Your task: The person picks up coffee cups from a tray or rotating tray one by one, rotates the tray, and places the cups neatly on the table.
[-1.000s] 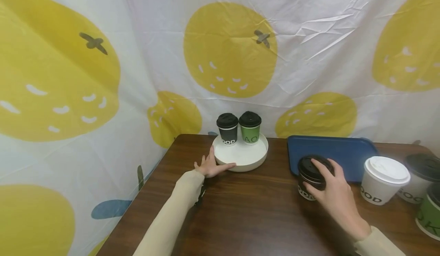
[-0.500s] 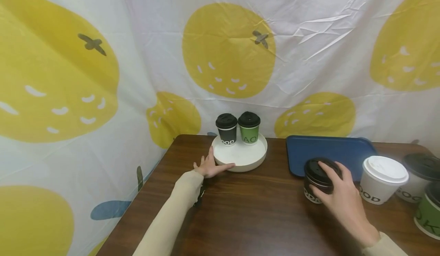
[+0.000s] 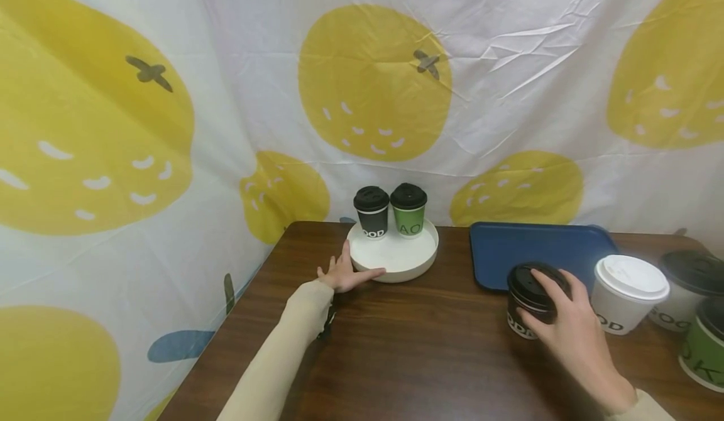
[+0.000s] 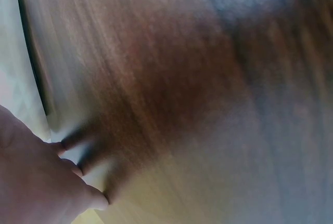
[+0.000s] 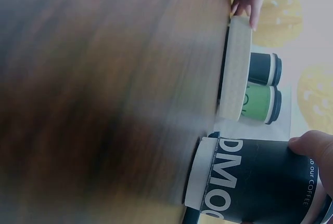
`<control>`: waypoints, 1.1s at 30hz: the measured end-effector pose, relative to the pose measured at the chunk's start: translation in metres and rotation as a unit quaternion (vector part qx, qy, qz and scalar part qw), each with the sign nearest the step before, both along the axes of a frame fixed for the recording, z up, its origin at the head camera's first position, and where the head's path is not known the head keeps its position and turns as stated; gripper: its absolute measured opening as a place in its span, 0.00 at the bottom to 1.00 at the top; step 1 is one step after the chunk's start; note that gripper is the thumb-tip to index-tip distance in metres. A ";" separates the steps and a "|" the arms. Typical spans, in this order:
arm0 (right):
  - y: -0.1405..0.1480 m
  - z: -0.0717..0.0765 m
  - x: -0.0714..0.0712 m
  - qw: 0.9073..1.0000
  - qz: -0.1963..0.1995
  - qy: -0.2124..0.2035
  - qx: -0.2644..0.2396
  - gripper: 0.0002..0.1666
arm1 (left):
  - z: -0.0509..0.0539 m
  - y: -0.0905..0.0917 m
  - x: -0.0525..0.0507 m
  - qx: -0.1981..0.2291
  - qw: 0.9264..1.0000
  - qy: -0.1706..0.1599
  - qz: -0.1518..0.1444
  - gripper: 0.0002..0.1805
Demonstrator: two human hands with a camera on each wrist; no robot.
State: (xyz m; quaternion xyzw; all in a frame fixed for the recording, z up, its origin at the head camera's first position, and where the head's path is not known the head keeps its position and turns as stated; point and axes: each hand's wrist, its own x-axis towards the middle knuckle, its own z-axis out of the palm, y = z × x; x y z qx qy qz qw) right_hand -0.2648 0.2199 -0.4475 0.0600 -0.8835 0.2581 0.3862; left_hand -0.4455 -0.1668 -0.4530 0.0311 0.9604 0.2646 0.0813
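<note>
My right hand grips a black coffee cup with a black lid, its thumb and fingers around the upper part. The cup is upright in front of the blue tray; whether its base touches the table I cannot tell. In the right wrist view, white lettering shows on the cup. My left hand rests against the near left rim of a round white tray, fingers and thumb spread. A dark cup and a green cup, both black-lidded, stand side by side at that tray's back.
A blue rectangular tray lies at the table's back right. To the right of my right hand stand a white cup with a white lid, a black-lidded white cup and a green cup. A fruit-patterned cloth hangs behind the brown table.
My right hand has moved to the right with the black coffee cup, closer to the white-lidded cup. The left hand and the round tray keep their place.
</note>
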 end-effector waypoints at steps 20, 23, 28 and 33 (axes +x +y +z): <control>0.016 -0.001 0.018 1.000 -0.012 0.003 0.001 0.46 | -0.012 -0.002 -0.012 -0.001 1.000 0.000 0.001 0.77; 0.020 -0.001 0.023 1.000 -0.018 -0.001 0.002 0.46 | -0.012 -0.002 -0.011 0.002 1.000 0.001 0.000 0.77; 0.025 -0.001 0.029 0.999 -0.029 -0.012 0.005 0.47 | -0.006 -0.001 -0.006 0.002 1.000 0.003 0.003 0.75; 0.031 -0.002 0.036 0.999 -0.030 -0.018 0.002 0.47 | -0.006 -0.001 -0.006 0.000 1.000 0.000 0.002 0.75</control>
